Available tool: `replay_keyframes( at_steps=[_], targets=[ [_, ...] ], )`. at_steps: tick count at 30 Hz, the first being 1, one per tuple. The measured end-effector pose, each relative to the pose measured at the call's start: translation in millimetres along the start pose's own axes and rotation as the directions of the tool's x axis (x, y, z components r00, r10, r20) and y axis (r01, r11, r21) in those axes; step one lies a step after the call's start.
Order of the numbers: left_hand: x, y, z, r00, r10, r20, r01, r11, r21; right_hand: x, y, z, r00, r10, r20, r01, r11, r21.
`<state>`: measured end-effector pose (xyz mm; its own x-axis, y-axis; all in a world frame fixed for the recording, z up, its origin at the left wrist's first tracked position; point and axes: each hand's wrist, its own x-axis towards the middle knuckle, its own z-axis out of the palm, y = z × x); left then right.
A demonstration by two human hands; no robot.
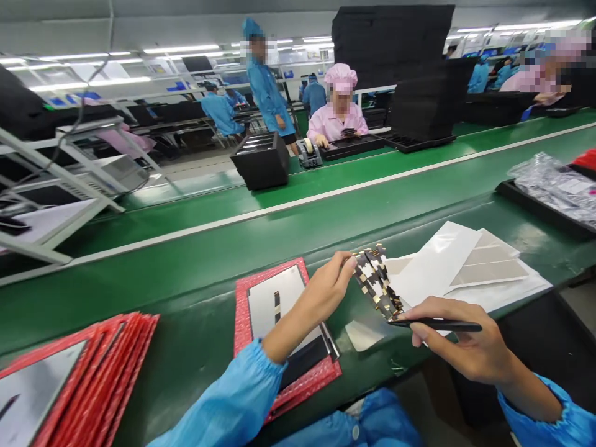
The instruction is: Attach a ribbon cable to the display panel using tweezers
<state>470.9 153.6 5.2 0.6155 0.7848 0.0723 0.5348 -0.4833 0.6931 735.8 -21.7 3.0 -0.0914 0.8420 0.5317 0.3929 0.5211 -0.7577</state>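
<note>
My left hand is closed on the upper end of a bunch of flex cables, black and white strips with gold-coloured ends. Between the thumb and fingers of my right hand is a pair of black tweezers, its tip at the lower end of the bunch. Below my left forearm lies a flat display panel with a silvery back and a dark strip on it. It rests on red bubble wrap. My forearm hides part of the panel.
White and beige sheets lie beyond my right hand. At the left is a stack of red bubble-wrap sleeves with a panel on top. A black tray holds clear plastic bags. Across the green bench, a person in pink sits working.
</note>
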Motion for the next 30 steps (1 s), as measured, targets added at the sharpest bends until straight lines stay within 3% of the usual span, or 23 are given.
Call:
replay_keyframes(
  at_steps=[2,4,9,12,15,20,22,25,27,30],
  targets=[
    [-49,-7,-12.8,0.986,-0.166,-0.010,0.165,0.982,-0.087,2,6,17,1.000,0.003,0.010,-0.004,0.999,0.053],
    [-97,-19,-13.0,0.955,-0.296,-0.018,0.292,0.948,-0.125,4,11,35,1.000,0.009,0.020,-0.011,0.995,0.095],
    [-188,-49,18.6,0.835,-0.548,0.052,0.533,0.782,-0.322,8,17,72,0.996,0.014,0.093,-0.030,0.985,0.170],
    [-215,-57,37.2,0.782,-0.604,0.155,0.606,0.680,-0.413,9,18,87,0.987,0.028,0.155,-0.057,0.981,0.185],
    [-226,-58,45.1,0.732,-0.641,0.233,0.655,0.566,-0.502,11,17,96,0.979,0.049,0.200,-0.091,0.974,0.207],
    [-231,-54,42.1,0.677,-0.707,0.205,0.649,0.442,-0.619,8,17,103,0.970,0.121,0.209,-0.168,0.960,0.224],
    [-232,-51,43.2,0.702,-0.701,0.128,0.597,0.480,-0.643,4,20,106,0.960,0.206,0.187,-0.247,0.941,0.230],
    [-233,-43,49.8,0.755,-0.635,-0.162,0.405,0.646,-0.648,-1,26,112,0.900,0.408,0.157,-0.435,0.870,0.231],
    [-232,-36,53.3,0.741,-0.571,-0.352,0.306,0.755,-0.579,-1,28,117,0.837,0.525,0.154,-0.547,0.799,0.251],
    [-230,-26,52.2,0.731,-0.469,-0.495,0.287,0.870,-0.401,2,28,126,0.774,0.611,0.167,-0.630,0.715,0.303]
  ],
)
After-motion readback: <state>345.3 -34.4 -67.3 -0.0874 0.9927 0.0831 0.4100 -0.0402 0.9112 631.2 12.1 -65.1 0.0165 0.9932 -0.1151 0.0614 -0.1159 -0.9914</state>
